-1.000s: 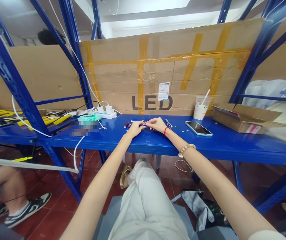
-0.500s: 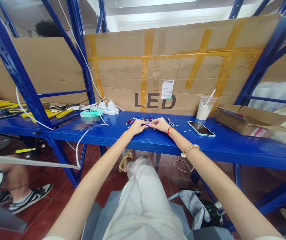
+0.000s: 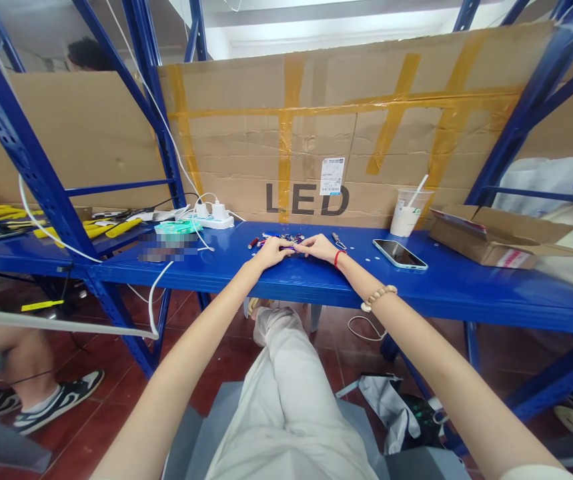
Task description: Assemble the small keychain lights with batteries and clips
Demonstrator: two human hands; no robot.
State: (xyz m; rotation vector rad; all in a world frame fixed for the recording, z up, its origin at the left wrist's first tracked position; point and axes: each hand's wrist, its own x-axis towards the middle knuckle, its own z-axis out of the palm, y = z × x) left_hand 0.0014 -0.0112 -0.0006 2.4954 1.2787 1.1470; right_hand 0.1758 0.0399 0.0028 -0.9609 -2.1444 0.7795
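Observation:
My left hand (image 3: 272, 253) and my right hand (image 3: 319, 247) meet near the front edge of the blue bench, fingertips pinched close together. Between them is a thin, small purplish piece (image 3: 289, 249); its exact kind is too small to make out. Just behind the fingers lies a loose heap of small shiny coloured parts (image 3: 291, 237), partly hidden by my hands. A short dark red cylinder (image 3: 253, 243) rests to the left of the heap. Beyond my right hand is a small metal clip-like piece (image 3: 337, 241).
On the right are a phone (image 3: 399, 254), a plastic cup with a straw (image 3: 407, 217) and an open cardboard box (image 3: 496, 237). To the left stand a white power strip (image 3: 216, 218) and a green packet (image 3: 179, 229). Taped cardboard (image 3: 246, 147) walls the back; blue posts flank it.
The view has shifted slightly, so the scene sits a little further left and up. My foot under the bench has drawn back behind the other leg. My hands keep their pinch.

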